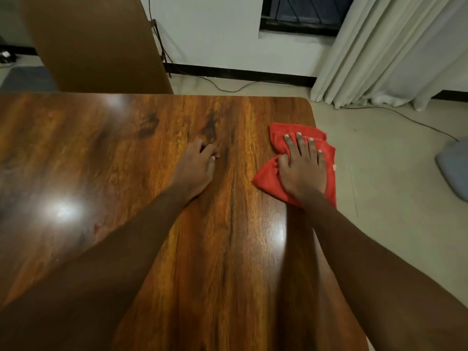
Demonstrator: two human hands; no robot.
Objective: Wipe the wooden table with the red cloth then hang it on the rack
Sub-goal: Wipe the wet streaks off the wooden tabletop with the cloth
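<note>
Wooden table (126, 160): fills the lower and left part of the frame. The top is glossy, with dark grain and two bright patches of reflected light on its left side. Its far right corner is rounded.

Red cloth (266, 178): lies right of centre, on the table's right edge. It is folded or bunched into uneven layers, and its right side reaches past the edge, over the floor (379, 198). A small pale tag shows on its right border.

Right hand (302, 168): laid palm down on the cloth. The fingers are straight and slightly spread, pointing to the top of the frame, and the thumb is out to the left against a gathered fold. The hand presses the cloth flat and does not clutch it.

Left hand (196, 165): at frame centre, well apart from the right hand and the cloth. It rests on bare wood with the fingers loosely bent and the tips on the surface, and it holds nothing. This hand is somewhat blurred. Both forearms are bare and run in from the bottom of the frame.

Surroundings: a brown chair back (96, 44) stands behind the table at upper left. A white wall (215, 34) with a black skirting runs across the top, with a dark window (304, 11) at upper centre right. A pale curtain (379, 51) hangs at upper right and reaches the floor. A thin cable (405, 120) trails across the floor. A grey-blue soft object (453, 168) sits at the right edge; what it is cannot be told.
</note>
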